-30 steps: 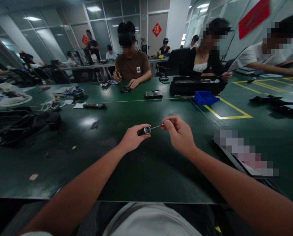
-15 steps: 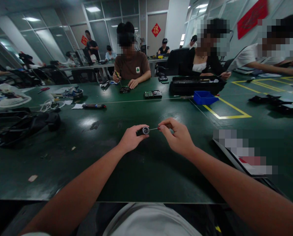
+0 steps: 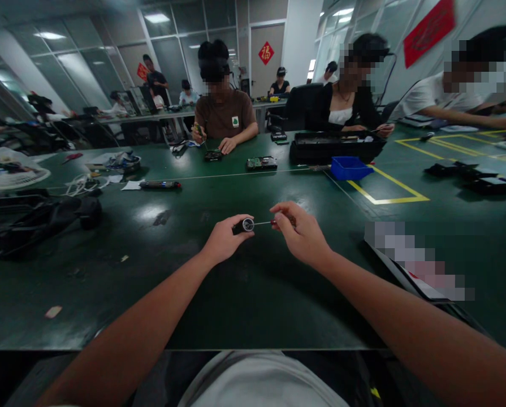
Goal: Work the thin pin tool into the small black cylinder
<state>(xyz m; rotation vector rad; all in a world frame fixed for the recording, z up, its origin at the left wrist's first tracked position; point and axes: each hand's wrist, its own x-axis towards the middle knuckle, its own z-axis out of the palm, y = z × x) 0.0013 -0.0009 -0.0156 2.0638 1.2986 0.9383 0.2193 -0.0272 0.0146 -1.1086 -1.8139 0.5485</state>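
My left hand (image 3: 224, 240) is closed around a short black cylinder (image 3: 243, 226), whose round end with a silvery rim faces me. Between the thumb and fingers of my right hand (image 3: 301, 229) is a screwdriver (image 3: 262, 223) with a thin metal shaft and a reddish handle. Its shaft points left and meets the side of the cylinder near the rim; the exact contact point is too small to make out. Most of the handle is hidden by my fingers. Both hands are raised over the green table (image 3: 253, 299).
A dark pen-like tool (image 3: 161, 185) lies ahead on the left, beyond a black bag-like object (image 3: 44, 223). Farther off are a circuit-board device (image 3: 262, 163), a blue bin (image 3: 350, 168) and a long black housing (image 3: 335, 148). Co-workers sit across the table.
The right-hand fingers have shifted their grip around the screwdriver handle, showing more of it. The shaft stays against the cylinder. The whole view has moved slightly.
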